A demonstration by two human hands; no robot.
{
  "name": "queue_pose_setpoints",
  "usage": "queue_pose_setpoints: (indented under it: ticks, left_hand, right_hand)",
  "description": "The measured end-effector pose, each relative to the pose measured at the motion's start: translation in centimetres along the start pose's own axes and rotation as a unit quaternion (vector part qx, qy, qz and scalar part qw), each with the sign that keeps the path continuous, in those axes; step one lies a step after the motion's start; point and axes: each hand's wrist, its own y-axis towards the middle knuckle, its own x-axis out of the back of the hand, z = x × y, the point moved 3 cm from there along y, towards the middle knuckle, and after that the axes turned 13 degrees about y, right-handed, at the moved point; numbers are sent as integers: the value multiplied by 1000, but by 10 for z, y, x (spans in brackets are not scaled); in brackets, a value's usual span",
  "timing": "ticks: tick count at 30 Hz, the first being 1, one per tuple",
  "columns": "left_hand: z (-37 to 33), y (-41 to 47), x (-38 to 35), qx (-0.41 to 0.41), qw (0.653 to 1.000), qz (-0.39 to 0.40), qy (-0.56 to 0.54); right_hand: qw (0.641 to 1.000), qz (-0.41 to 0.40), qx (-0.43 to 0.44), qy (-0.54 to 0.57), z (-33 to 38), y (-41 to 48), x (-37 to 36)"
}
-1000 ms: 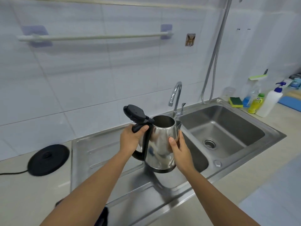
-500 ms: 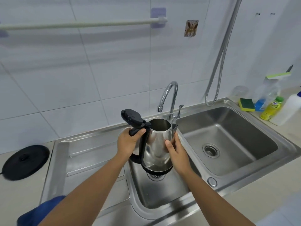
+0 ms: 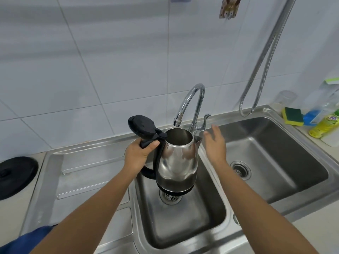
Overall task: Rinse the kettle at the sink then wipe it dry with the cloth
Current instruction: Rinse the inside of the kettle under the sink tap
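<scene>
A steel kettle (image 3: 177,162) with a black handle hangs upright over the small left sink basin (image 3: 183,220), its black lid flipped open to the left. My left hand (image 3: 139,154) grips the top of the handle. The chrome tap (image 3: 192,101) arches over the kettle, its spout just above the open mouth; no water is seen running. My right hand (image 3: 215,143) is off the kettle, fingers spread, just right of it and below the tap lever (image 3: 204,121). A blue cloth (image 3: 27,241) lies at the lower left, partly behind my left arm.
The black kettle base (image 3: 16,176) sits on the counter at far left. A draining board (image 3: 88,180) lies left of the basin, a larger basin (image 3: 271,162) to the right. A sponge (image 3: 292,116) and several bottles (image 3: 324,123) stand at the back right. A shower hose (image 3: 264,57) hangs down the wall.
The kettle moved right and further over the left basin, under the tap spout. My right hand let go of the kettle's body and rose toward the tap lever.
</scene>
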Motion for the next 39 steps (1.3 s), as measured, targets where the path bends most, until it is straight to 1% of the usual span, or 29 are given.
queue_pose_setpoints:
  ticks: [2,4,8,12,23,26,34,39]
  left_hand:
    - [3,3,-1,5,1000,0,-5]
    - [5,5,-1,8,1000,0,-6]
    - [5,7,1,2,1000,7,-1]
    - [8,12,-1,1,1000,11,10]
    - [14,16,-1,5,1000,12,-10]
    - [12,13,-2,-1,1000,11,-26]
    - [14,11,-3,-24,1000,6,-4]
    - [12,8,-1,-31,999,6,-9]
  right_hand:
    - [997,10,-3,-72,3,31,-6]
    - [987,32,-5,-157,2,56,-9]
    - [947,89,12,-310,-4,84,-12]
    - [911,128,46,-389,-4,95,-19]
    - [879,148,40,-452,-7,94,-19]
    - [877,153,45,-452,-7,91,-18]
    - [870,157,53,-465,-9,79,-15]
    - [872,158,52,-461,-10,73,-14]
